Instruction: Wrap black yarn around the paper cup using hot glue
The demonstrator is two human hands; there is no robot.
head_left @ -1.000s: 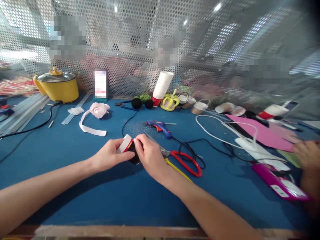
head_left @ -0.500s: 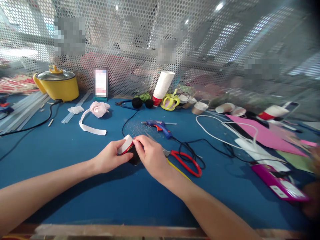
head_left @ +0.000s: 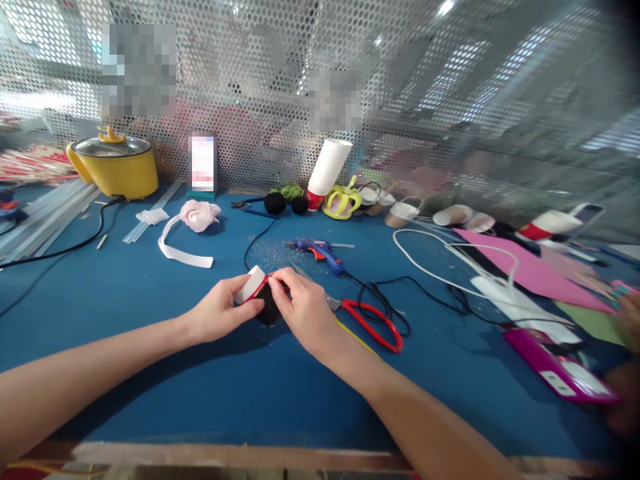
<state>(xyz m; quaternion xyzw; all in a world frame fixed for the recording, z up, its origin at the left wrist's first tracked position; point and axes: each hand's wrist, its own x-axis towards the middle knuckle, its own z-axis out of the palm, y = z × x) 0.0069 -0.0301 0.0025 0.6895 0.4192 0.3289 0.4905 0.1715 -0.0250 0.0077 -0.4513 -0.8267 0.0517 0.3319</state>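
Observation:
Over the middle of the blue table I hold a cut-down paper cup (head_left: 251,285), white with a red band and black covering on its lower part. My left hand (head_left: 220,310) is closed round its left side, thumb on the near side. At the red band, the thumb and fingers of my right hand (head_left: 307,307) are pinched together; whatever thin piece lies between the tips is hidden. Just beyond lies a blue glue gun (head_left: 320,252). Red-handled scissors (head_left: 373,325) lie partly under my right hand.
Rear left are a yellow pot (head_left: 123,170), a phone (head_left: 203,163) and a pale fabric rose (head_left: 199,215). Stacked paper cups (head_left: 327,173) lean near the mesh. A purple power strip (head_left: 555,367), cables and pink sheets (head_left: 530,270) lie right. Another person's hand (head_left: 627,313) shows at the right edge.
My hands stay on the cup, with only a slight shift of the right fingertips along its red band. The other person's hand at the right edge has come further into view.

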